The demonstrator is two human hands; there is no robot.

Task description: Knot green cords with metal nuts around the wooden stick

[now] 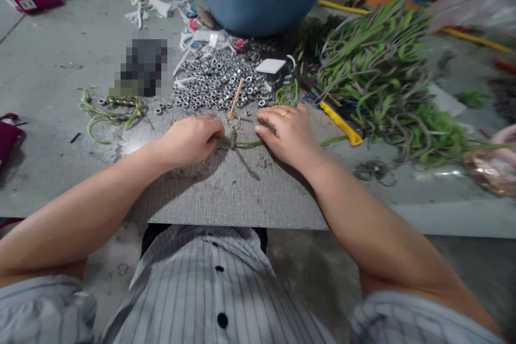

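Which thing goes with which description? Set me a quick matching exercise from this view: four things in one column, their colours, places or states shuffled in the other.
1. plastic basin
2. hex nuts
3. utility knife
4. right hand

A. yellow and black, beside the tangled cords
B. wearing a ring, with green cord running beneath it
C. blue, at the far side of the table
D. silver-coloured, heaped loose in front of something blue

Right pairs: 1-C, 2-D, 3-A, 4-B
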